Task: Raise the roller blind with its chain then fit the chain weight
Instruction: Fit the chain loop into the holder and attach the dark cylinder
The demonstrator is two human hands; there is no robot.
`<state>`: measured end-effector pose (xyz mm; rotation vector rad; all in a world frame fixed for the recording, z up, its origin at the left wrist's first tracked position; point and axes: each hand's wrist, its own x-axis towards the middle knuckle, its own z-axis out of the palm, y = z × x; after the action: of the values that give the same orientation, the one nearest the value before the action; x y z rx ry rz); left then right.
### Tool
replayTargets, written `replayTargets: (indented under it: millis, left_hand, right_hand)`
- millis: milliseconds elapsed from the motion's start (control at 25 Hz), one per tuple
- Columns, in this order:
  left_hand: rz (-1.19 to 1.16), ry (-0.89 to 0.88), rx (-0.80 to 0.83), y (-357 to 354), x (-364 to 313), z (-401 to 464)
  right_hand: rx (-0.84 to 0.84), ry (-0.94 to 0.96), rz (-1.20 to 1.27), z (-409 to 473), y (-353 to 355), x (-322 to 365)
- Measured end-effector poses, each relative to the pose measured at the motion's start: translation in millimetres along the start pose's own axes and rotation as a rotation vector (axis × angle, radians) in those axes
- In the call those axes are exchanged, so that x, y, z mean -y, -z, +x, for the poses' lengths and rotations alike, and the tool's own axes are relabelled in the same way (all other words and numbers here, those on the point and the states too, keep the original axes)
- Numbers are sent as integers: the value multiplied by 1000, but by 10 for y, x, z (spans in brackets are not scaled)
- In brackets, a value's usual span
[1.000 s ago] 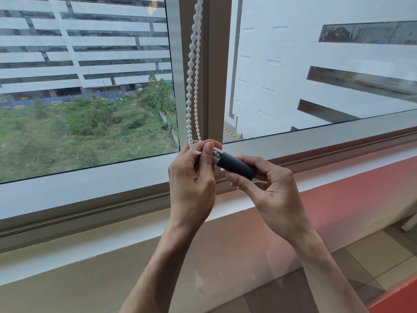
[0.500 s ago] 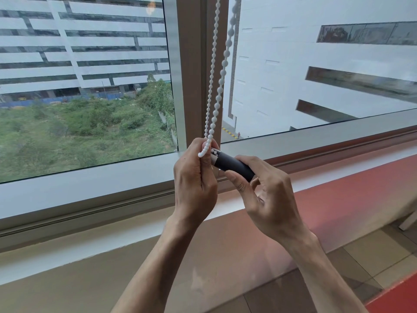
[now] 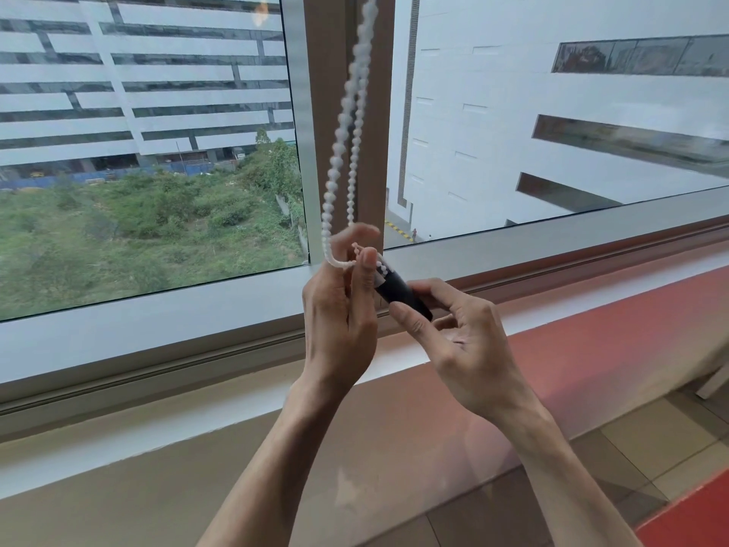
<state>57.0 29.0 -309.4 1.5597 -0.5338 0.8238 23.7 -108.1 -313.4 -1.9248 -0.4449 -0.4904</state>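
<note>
A white bead chain (image 3: 340, 144) hangs in two strands in front of the brown window post and loops at the bottom. My left hand (image 3: 339, 313) pinches the bottom of that loop between thumb and fingers. My right hand (image 3: 461, 341) holds a dark cylindrical chain weight (image 3: 402, 296), tilted, its white upper end touching the chain loop next to my left thumb. The roller blind itself is out of view above.
The brown window post (image 3: 327, 112) stands between two glass panes, with a grey sill (image 3: 157, 321) below. A red ledge (image 3: 611, 329) runs to the right. Tiled floor (image 3: 651, 448) shows at the lower right.
The chain has swung back and forth across the post and is blurred now. My left fingers have opened a little around the loop. The weight stays pressed at the loop's bottom.
</note>
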Motion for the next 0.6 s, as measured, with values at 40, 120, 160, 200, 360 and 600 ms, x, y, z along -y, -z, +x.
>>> replayTargets:
  millis: [40,120,160,200,360,600]
  left_hand:
    - [-75,35,3,-1,-5,-17]
    - [-134,90,-12,-5,1,-88]
    - [-120,111,-20,-10,21,-140]
    - [-105,135,-25,-17,49,-192]
    - [-73,236,-3,-10,156,-309]
    - [-32,416,126,9,337,-345]
  right_hand:
    - [-14,-14,-11,-7,-20,-34]
    - [-49,-42,-10,-31,-75,-106]
    - [-65,-47,-4,-45,-104,-144]
    - [-76,-50,8,-61,-130,-179]
    - [-101,-55,16,-108,-226,-298]
    - [-206,-66,19,-122,-307,-379]
